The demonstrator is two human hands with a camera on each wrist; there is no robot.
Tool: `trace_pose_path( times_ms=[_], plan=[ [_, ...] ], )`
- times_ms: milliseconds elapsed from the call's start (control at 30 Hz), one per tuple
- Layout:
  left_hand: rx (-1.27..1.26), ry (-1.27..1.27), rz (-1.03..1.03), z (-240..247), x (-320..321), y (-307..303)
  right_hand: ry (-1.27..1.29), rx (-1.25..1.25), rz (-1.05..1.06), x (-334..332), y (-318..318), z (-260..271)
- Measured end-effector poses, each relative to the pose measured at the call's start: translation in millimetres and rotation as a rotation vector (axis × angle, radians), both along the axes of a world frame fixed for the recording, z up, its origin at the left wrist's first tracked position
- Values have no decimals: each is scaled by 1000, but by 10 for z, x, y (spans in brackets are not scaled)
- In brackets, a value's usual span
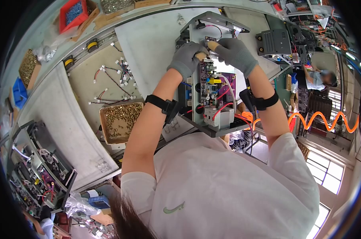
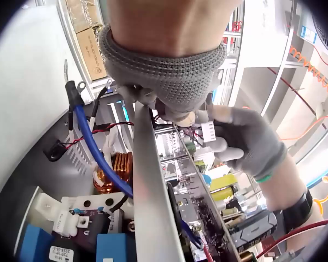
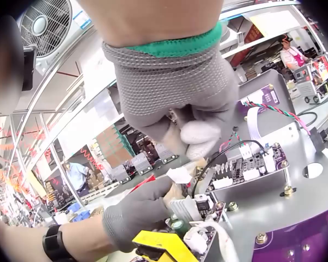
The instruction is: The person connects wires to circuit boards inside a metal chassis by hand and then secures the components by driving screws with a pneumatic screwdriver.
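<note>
An open metal chassis point(image 1: 196, 93) with circuit boards point(image 1: 209, 85) inside stands in front of the person. Both hands wear grey gloves with light fingertips and meet over the far end of the boards. The right hand point(image 1: 236, 53) pinches a small white wire connector point(image 2: 208, 131), with thin dark and red wires beside it. Close by, the left hand point(image 1: 187, 59) has its fingers bent over the chassis wall point(image 2: 147, 180); I cannot tell what its fingertips hold. In the right wrist view, the left hand's fingertips are beside a finned heat sink point(image 3: 185, 209).
Left of the chassis are a cardboard box of brass-coloured fasteners point(image 1: 122, 121) and loose wire harnesses point(image 1: 112, 81). More chassis units point(image 1: 41, 171) stand at lower left. A dark grey cover point(image 1: 274, 42) is at the right. An orange coiled hose point(image 1: 323, 119) hangs beyond the right arm.
</note>
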State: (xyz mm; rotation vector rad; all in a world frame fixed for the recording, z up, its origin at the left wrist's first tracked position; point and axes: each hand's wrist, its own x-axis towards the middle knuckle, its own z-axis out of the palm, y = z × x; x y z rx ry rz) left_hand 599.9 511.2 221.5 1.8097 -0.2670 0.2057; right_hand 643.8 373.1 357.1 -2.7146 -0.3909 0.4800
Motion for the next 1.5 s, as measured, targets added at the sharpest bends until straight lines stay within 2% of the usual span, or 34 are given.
trace_pose_path(
  times_ms=[67, 167, 233, 300, 367, 433, 467, 500, 567, 600, 633, 667, 700, 733, 767, 833, 900, 967, 1067, 1233, 1300, 1333, 1500],
  plan=[
    [21, -11, 70, -87, -25, -37, 352, -142, -185, -48, 112, 67],
    [14, -60, 96, -92, -61, -50, 503, -15, -193, 27, 60, 24],
    [15, -127, 106, -82, -59, -57, 529, -9, -212, 27, 69, 37],
    [-16, -114, 108, -61, -33, -57, 539, 23, -45, 74, 11, -73],
    [-46, -102, 102, -62, 16, -53, 517, 30, -2, 114, -26, -139],
    [-237, -49, 272, -9, 73, 55, -118, -446, 288, 61, 155, 12],
    [-317, 68, 244, 0, 43, 135, -254, -445, 380, 36, 141, -38],
    [-317, 69, 243, -46, 46, 175, -254, -445, 379, 9, 143, -79],
    [-244, 34, 321, -128, 60, 232, -649, -486, 594, -40, 162, -158],
    [-173, 96, 334, -133, 20, 234, -649, -481, 598, -39, 135, -189],
    [-169, 98, 340, -135, -19, 205, -769, -432, 667, -30, 69, -206],
    [-103, 212, 334, -136, -57, 157, -890, -381, 733, -22, 10, -223],
    [-38, 326, 326, -120, -92, 134, -890, -378, 735, -46, -36, -232],
    [-64, 402, 221, -113, -122, 137, -918, -387, 722, -104, -87, -229],
    [-62, 402, 222, -97, -114, 120, -946, -396, 708, -158, -125, -237],
    [-215, 581, 121, -67, -99, 57, -957, -423, 691, -241, -159, -278],
    [-237, 599, 120, -92, -69, 37, -984, -385, 609, -291, -160, -300],
    [19, 641, 95, -136, -31, 18, -997, -376, 583, -301, -163, -350],
    [-32, 773, -24, -106, 29, 47, -1012, -374, 557, -290, -157, -337],
    [-70, 743, 15, -125, -8, 1, -969, -387, 517, -295, -160, -386],
    [-92, 729, 24, -142, -14, -6, -758, -380, 312, -406, -174, -386],
    [-95, 731, 28, -137, -23, -9, -757, -381, 316, -440, -185, -387],
    [-118, 727, 26, -111, -49, -8, -652, -204, 211, -442, -179, -395]
  ],
)
